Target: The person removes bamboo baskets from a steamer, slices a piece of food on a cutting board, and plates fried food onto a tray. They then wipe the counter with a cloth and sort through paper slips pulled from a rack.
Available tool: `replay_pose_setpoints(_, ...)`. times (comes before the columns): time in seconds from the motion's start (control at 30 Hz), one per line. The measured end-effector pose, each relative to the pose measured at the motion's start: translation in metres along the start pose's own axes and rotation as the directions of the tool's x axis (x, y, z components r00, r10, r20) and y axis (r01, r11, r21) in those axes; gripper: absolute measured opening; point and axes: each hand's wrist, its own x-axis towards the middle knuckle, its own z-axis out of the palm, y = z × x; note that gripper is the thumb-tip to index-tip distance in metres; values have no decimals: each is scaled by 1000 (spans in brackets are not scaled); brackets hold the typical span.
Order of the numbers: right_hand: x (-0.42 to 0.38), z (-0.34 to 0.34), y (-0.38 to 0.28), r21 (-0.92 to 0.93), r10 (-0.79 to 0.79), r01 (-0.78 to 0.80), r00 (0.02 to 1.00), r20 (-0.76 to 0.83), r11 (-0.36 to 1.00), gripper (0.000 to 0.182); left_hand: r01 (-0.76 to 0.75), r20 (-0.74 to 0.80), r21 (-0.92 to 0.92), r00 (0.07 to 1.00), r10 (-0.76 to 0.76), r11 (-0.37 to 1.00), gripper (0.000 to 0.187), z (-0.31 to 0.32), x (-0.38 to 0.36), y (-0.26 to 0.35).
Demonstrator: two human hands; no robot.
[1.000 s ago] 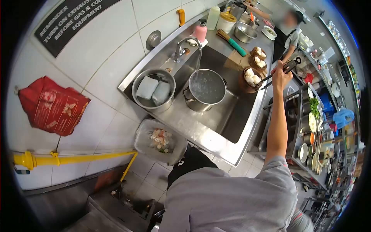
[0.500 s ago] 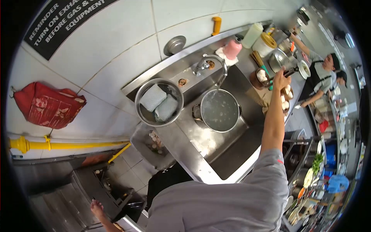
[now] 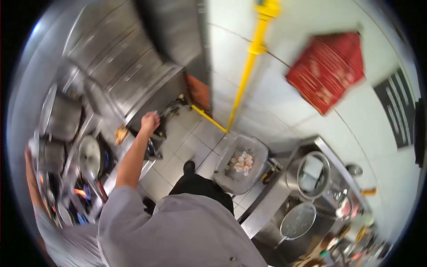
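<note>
My left hand (image 3: 150,123) is held out at the end of a bare forearm. Its fingers are curled into a loose fist, and no object sticks out of it. It is above the floor beside a stainless steel unit (image 3: 147,95). A crumpled tan item (image 3: 121,134) lies on a metal surface to its left. My right hand is out of view. In the sink at the right stands a pot of cloudy water (image 3: 299,220), with the tap (image 3: 341,196) beyond it. Next to it a metal bowl (image 3: 328,180) holds two grey mesh-like packets (image 3: 311,171).
A grey bin (image 3: 218,175) with pale and orange scraps stands on the tiled floor (image 3: 187,147). A co-worker's arm (image 3: 33,182) reaches among pots (image 3: 61,115) and lit burners (image 3: 80,192) at the left. A yellow pipe (image 3: 242,84) runs down the wall near a red bag (image 3: 329,69).
The view has swung left from the sink toward the stove. My left hand now shows near the middle. My right hand, earlier gripping a black handle, has left the view.
</note>
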Motion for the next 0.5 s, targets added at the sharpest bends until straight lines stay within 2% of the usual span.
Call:
replay_pose_setpoints(0.07, -18, 13, -105, 132, 32, -32, 999, 9, 991, 25, -53, -40, -230, 998, 45, 972, 19, -15, 49, 2)
replay_pose_setpoints(0.1, -25, 20, -145, 199, 34, -39, 999, 32, 979, 24, -53, -201, -263, 980, -1, 963, 24, -6, 55, 20)
replay_pose_setpoints(0.2, -44, 28, -256, 375, 24, -60, 995, 101, 925, 21, -158, -313, -498, 950, -7, 853, 32, -25, 93, 61)
replay_pose_setpoints(0.27, -52, 35, -311, 466, 1, -73, 988, 153, 882, 20, -179, -314, -607, 949, -27, 774, 31, -37, 121, 87)
replay_pose_setpoints(0.33, -56, 40, -356, 530, -18, -94, 979, 203, 843, 20, -216, -351, -622, 936, -21, 753, 28, -44, 152, 116)
replay_pose_setpoints(0.5, -70, 41, -437, 631, -57, -163, 948, 313, 759, 22, -182, -255, -819, 965, -62, 545, 20, -54, 228, 137)
